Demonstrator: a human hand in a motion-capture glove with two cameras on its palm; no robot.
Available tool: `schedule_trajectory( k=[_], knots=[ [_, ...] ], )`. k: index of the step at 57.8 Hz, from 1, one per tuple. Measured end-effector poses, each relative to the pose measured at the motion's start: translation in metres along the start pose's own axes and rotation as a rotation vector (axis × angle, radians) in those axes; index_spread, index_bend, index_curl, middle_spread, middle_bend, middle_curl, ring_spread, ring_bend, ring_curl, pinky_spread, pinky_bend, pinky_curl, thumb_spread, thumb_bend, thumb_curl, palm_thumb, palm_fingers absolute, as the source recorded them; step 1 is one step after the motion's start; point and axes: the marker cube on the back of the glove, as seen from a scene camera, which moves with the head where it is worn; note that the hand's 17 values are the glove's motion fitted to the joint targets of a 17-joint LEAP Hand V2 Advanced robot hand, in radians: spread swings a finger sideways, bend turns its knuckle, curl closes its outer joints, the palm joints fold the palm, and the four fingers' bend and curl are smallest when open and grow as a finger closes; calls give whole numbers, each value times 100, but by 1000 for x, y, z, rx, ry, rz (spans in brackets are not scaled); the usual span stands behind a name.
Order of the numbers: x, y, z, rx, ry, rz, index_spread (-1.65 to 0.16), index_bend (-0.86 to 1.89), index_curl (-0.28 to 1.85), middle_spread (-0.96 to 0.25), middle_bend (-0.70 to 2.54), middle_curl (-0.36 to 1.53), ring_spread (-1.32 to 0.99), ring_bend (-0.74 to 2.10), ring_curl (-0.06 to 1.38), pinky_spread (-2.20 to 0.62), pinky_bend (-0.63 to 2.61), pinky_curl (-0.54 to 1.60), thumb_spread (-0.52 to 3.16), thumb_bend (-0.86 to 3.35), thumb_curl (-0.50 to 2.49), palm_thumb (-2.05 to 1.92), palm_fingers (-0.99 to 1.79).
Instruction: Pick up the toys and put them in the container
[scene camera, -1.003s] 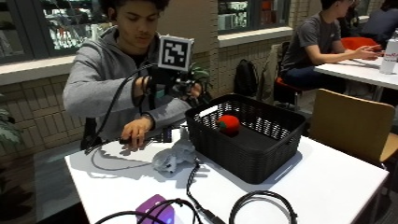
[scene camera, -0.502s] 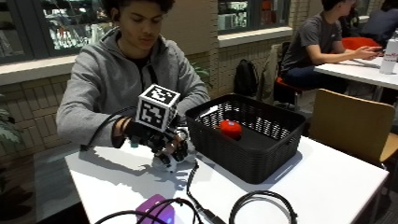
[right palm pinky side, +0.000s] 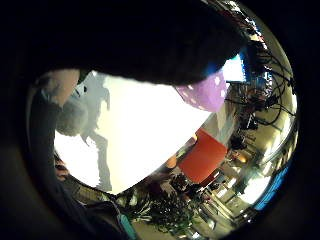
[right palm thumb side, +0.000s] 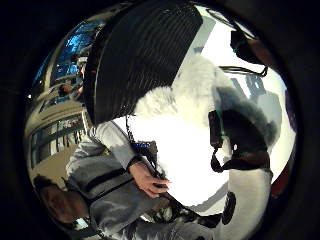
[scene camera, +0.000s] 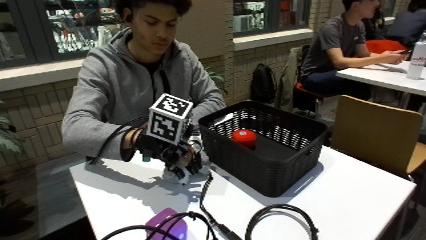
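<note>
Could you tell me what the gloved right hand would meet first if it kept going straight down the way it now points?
Most likely the grey-and-white fluffy plush toy lying on the white table directly beneath the gloved right hand; contact cannot be confirmed.

From my outside view the gloved right hand (scene camera: 174, 159) covered nearly all of the plush toy (scene camera: 177, 175), so I could not tell what the toy was. The purple object (scene camera: 168, 231) was cut off by the frame's lower edge.
</note>
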Motion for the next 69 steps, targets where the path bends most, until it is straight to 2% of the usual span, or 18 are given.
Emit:
schedule_trajectory(
  k=[17, 24, 33, 36, 39, 42, 44, 49, 56, 62, 69],
  knots=[
    [-1, 14, 16, -10, -84, 21, -23, 29, 57, 4, 18, 44, -10, 25, 36, -1, 78, 31, 161, 24, 32, 28, 16],
    [-13, 10, 36, -23, -73, 25, -24, 17, 54, 4, 18, 44, -10, 30, 38, -1, 82, 32, 155, 19, 29, 20, 11],
    [-34, -9, 62, -7, 30, 20, -24, -13, 32, 5, 27, 46, -10, 53, 44, -1, 103, 38, 139, 11, 29, 16, -6],
    [-39, -15, 70, 26, 88, 14, -24, -15, 24, 5, 28, 47, -11, 64, 46, -2, 114, 40, 136, 10, 29, 17, -8],
    [-42, -21, 74, 92, 127, 16, -25, -15, 17, 4, 30, 47, -13, 80, 50, -8, 129, 43, 136, 12, 31, 23, -1],
    [-43, -25, 76, 170, 128, 14, -27, -11, 10, 2, 34, 48, -17, 99, 52, -19, 140, 44, 142, 16, 31, 28, 21],
    [-43, -26, 76, 208, 116, 6, -28, 0, 9, -2, 46, 52, -20, 105, 53, -24, 138, 43, 148, 19, 31, 31, 44],
    [-41, -23, 75, 233, 107, -26, -29, 10, 8, -9, 77, 64, -23, 110, 54, -30, 136, 44, 159, 25, 33, 38, 72],
    [-36, -9, 57, 320, 102, 16, -28, 12, 9, -15, 89, 74, -25, 115, 58, -34, 140, 47, 160, 33, 37, 49, 73],
    [-23, 5, 12, 438, 25, 56, -28, 14, 9, -18, 91, 79, -25, 119, 59, -35, 140, 48, 159, 37, 40, 53, 74],
    [-40, 10, -40, 546, 22, -9, -28, 15, 10, -21, 90, 83, -25, 125, 59, -37, 137, 47, 155, 37, 44, 57, 78]
  ],
)
